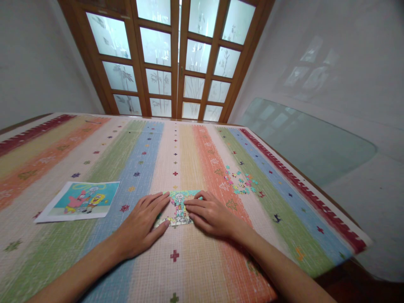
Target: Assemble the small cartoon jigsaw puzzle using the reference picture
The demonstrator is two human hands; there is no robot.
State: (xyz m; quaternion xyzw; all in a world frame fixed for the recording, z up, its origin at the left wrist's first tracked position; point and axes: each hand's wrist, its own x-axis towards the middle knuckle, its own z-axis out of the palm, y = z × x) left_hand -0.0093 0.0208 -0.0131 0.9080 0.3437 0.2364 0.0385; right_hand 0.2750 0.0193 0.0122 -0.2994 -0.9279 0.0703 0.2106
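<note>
A partly assembled jigsaw puzzle [179, 206] lies flat on the tablecloth in front of me, with a pale cartoon figure in its middle and uneven gaps in its picture. My left hand [147, 219] rests along its left side, fingers stretched out flat and thumb apart at the lower edge. Over the right part of the puzzle is my right hand [211, 212], its fingers bent and close together, tips touching the surface. Whatever those fingers may pinch is hidden beneath them. Both hands cover parts of the puzzle's sides.
Loose puzzle pieces [243, 183] are scattered to the right, beyond my right hand. On the left lies a printed cartoon picture [86, 200] on white paper. A striped tablecloth [110, 168] covers the table. Wooden doors with glass panes [159, 80] stand behind it, a wall [315, 75] at right.
</note>
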